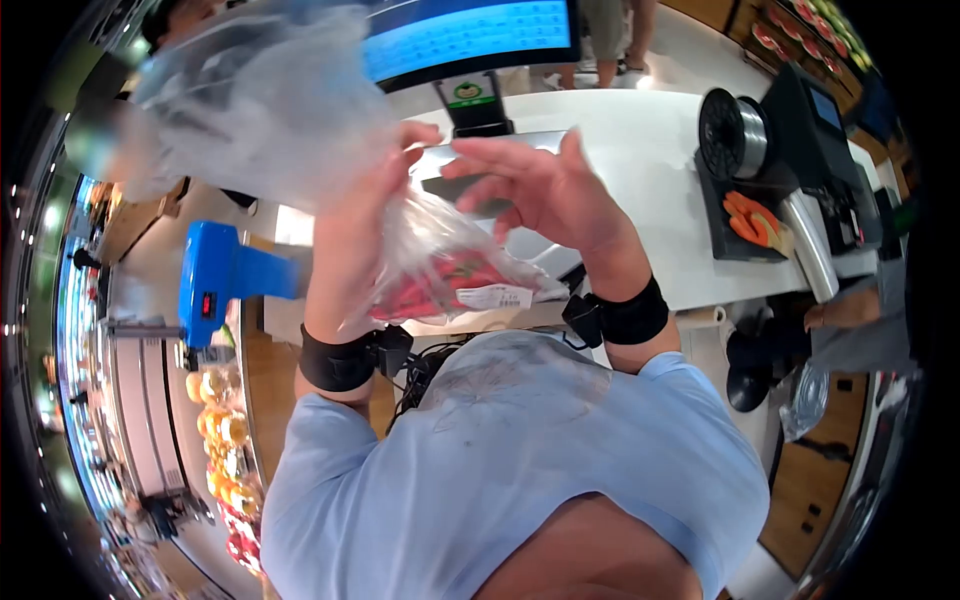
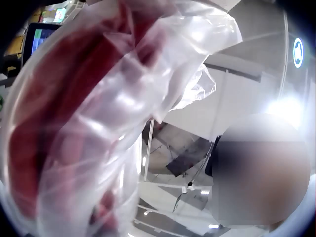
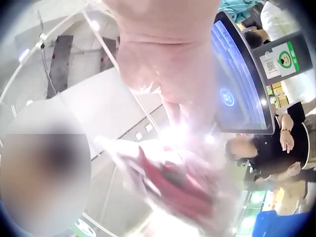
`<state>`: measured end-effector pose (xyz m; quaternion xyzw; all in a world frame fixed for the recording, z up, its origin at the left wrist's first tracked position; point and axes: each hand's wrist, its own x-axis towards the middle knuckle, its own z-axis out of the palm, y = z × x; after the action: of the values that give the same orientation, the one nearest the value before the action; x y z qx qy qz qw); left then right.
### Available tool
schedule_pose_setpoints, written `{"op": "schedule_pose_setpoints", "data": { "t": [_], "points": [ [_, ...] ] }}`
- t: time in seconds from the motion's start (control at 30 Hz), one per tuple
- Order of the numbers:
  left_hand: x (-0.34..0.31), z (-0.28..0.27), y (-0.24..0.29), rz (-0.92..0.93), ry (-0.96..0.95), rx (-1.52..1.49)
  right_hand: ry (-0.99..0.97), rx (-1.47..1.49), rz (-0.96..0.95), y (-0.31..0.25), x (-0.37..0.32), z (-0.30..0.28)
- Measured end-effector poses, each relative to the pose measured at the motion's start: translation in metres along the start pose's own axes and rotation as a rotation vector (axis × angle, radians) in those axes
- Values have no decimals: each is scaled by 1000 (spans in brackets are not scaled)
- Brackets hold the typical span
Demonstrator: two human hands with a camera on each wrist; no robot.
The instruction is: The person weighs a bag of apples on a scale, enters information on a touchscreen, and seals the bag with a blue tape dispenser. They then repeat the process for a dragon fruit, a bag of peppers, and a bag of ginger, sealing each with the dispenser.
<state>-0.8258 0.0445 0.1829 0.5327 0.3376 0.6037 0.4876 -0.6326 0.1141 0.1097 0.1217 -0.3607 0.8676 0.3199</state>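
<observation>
A clear plastic bag point(image 1: 430, 225) with red contents point(image 2: 74, 94) hangs between the hands, a white barcode label point(image 1: 495, 297) on its lower side. My left hand point(image 1: 385, 180) grips its gathered upper part, fingers curled. That hand is partly covered by a large translucent bag point(image 1: 260, 100), blurred, which spreads out at upper left. Just right of the clear bag, my right hand point(image 1: 550, 190) is raised with fingers apart and nothing held. The clear bag fills much of the left wrist view, and in the right wrist view its blurred red contents point(image 3: 173, 187) lie below the right hand.
A lit screen point(image 1: 470, 40) stands on the white counter point(image 1: 660, 200) ahead. To the right are a wrap spool point(image 1: 735, 135), orange gloves point(image 1: 752, 220) and a black label machine point(image 1: 820, 130). A blue device point(image 1: 208, 285) stands at left. Another person point(image 1: 860, 320) is at right.
</observation>
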Motion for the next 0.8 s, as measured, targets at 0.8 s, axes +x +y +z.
{"op": "schedule_pose_setpoints", "data": {
  "t": [0.8],
  "points": [
    [-226, -240, 127, -678, 29, 1790, -521, -1023, 540, 304, 197, 87]
  ]
}}
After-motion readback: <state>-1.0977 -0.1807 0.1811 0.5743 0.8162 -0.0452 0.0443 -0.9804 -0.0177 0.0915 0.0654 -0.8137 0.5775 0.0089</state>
